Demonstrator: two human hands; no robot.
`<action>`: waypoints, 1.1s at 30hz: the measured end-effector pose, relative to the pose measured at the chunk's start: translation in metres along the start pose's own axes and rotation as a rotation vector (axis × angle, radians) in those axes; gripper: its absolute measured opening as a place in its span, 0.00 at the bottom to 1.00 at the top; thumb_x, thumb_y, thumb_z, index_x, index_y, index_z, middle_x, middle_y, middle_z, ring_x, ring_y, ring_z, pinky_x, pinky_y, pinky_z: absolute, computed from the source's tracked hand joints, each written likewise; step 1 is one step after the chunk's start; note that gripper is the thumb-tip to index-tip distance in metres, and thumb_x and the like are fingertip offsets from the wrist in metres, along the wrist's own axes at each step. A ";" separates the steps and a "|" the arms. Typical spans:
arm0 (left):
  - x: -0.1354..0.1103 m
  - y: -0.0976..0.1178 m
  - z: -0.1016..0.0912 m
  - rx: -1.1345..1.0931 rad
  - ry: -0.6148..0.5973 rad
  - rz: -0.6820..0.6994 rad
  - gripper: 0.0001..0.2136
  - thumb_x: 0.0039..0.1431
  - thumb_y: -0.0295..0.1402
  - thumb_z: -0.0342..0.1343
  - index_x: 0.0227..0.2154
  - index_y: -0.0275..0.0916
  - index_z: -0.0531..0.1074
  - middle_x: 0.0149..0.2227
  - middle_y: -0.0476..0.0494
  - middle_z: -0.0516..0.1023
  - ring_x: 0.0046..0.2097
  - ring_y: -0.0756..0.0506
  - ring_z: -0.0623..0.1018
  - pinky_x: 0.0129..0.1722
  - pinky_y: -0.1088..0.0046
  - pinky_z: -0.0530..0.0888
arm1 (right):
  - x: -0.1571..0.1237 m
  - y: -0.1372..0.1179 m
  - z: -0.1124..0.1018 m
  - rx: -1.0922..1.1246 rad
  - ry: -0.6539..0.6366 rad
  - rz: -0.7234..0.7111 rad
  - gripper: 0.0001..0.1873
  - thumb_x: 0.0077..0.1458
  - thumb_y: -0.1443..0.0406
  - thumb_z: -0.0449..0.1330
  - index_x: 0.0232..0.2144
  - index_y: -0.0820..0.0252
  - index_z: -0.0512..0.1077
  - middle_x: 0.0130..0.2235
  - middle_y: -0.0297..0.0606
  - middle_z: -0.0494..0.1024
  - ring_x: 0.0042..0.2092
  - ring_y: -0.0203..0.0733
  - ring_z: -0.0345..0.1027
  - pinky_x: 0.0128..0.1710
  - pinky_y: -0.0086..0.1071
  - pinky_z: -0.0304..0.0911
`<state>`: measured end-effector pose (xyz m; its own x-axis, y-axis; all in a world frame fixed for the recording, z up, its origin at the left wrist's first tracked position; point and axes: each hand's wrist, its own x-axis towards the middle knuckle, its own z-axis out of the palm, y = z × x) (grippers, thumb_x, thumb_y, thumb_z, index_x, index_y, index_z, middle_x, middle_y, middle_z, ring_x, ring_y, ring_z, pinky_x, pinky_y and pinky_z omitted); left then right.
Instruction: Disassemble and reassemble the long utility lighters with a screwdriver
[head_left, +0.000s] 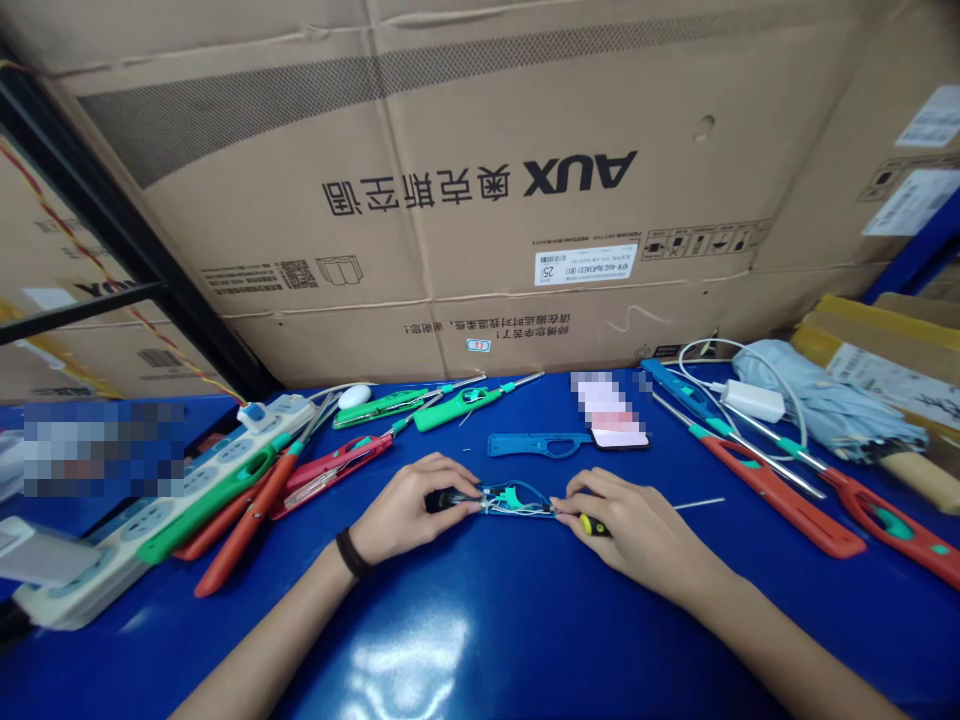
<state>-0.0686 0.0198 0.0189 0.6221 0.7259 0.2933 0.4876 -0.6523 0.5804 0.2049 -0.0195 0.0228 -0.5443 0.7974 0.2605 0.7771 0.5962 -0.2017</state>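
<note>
An opened blue lighter shell (517, 508) lies in front of me, with white wires and a turquoise trigger (511, 496) showing inside. My left hand (416, 505) is closed round its left end, fingertips pinching near a dark part (444, 500) that is partly under the fingers. At the right end, the fingertips of my right hand (622, 520) pinch at the wires and shell edge. A yellow-and-black screwdriver handle (595, 525) is tucked in that same hand; its shaft is hidden. Just beyond lies the separate blue shell half (536, 444).
Green lighters (457, 408) and an opened red one (337, 470) lie behind left, beside a power strip (112, 545) bearing more. Orange-red lighters (780, 495), a charger (754, 400) and an umbrella (817, 390) are right. A phone (619, 437) and large carton (480, 120) stand behind.
</note>
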 end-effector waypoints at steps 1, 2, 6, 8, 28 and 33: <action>0.000 0.000 0.000 -0.007 0.000 -0.001 0.05 0.57 0.33 0.57 0.36 0.41 0.76 0.39 0.45 0.77 0.42 0.46 0.75 0.45 0.68 0.71 | 0.000 0.000 0.000 0.013 -0.001 0.008 0.11 0.57 0.67 0.55 0.38 0.53 0.76 0.36 0.35 0.75 0.36 0.39 0.71 0.26 0.28 0.64; 0.000 0.000 0.000 -0.015 0.000 -0.002 0.05 0.57 0.33 0.57 0.36 0.41 0.76 0.39 0.45 0.77 0.42 0.46 0.75 0.45 0.68 0.71 | 0.001 0.000 0.000 0.033 -0.002 0.017 0.12 0.57 0.67 0.55 0.40 0.53 0.76 0.37 0.35 0.75 0.37 0.39 0.71 0.27 0.28 0.65; 0.000 0.000 0.000 -0.031 0.001 -0.011 0.05 0.57 0.33 0.57 0.35 0.41 0.77 0.39 0.44 0.77 0.41 0.46 0.75 0.45 0.68 0.71 | 0.006 0.001 0.001 0.152 0.002 0.040 0.14 0.57 0.64 0.55 0.46 0.50 0.72 0.40 0.35 0.75 0.39 0.40 0.71 0.34 0.30 0.67; 0.000 0.000 0.000 -0.031 0.001 -0.012 0.05 0.57 0.33 0.57 0.35 0.41 0.77 0.39 0.44 0.78 0.41 0.46 0.75 0.45 0.67 0.71 | 0.009 0.000 0.004 0.187 -0.002 0.042 0.14 0.57 0.63 0.56 0.46 0.51 0.71 0.42 0.35 0.75 0.41 0.40 0.71 0.37 0.31 0.67; 0.000 -0.001 0.001 -0.025 0.005 -0.021 0.05 0.57 0.34 0.57 0.32 0.41 0.77 0.38 0.45 0.78 0.41 0.46 0.75 0.44 0.67 0.71 | 0.006 -0.005 0.022 -0.061 0.126 -0.152 0.14 0.61 0.68 0.50 0.43 0.55 0.74 0.37 0.38 0.78 0.35 0.37 0.72 0.27 0.26 0.63; 0.000 0.000 0.002 -0.025 0.012 -0.025 0.05 0.57 0.33 0.57 0.32 0.41 0.77 0.38 0.45 0.78 0.41 0.47 0.75 0.44 0.68 0.71 | 0.003 -0.002 0.028 0.024 0.172 -0.127 0.13 0.61 0.69 0.50 0.38 0.57 0.74 0.38 0.38 0.80 0.38 0.38 0.73 0.36 0.28 0.67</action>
<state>-0.0677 0.0196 0.0174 0.6025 0.7447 0.2871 0.4874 -0.6282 0.6065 0.1925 -0.0156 -0.0019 -0.5741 0.6893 0.4420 0.6965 0.6949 -0.1790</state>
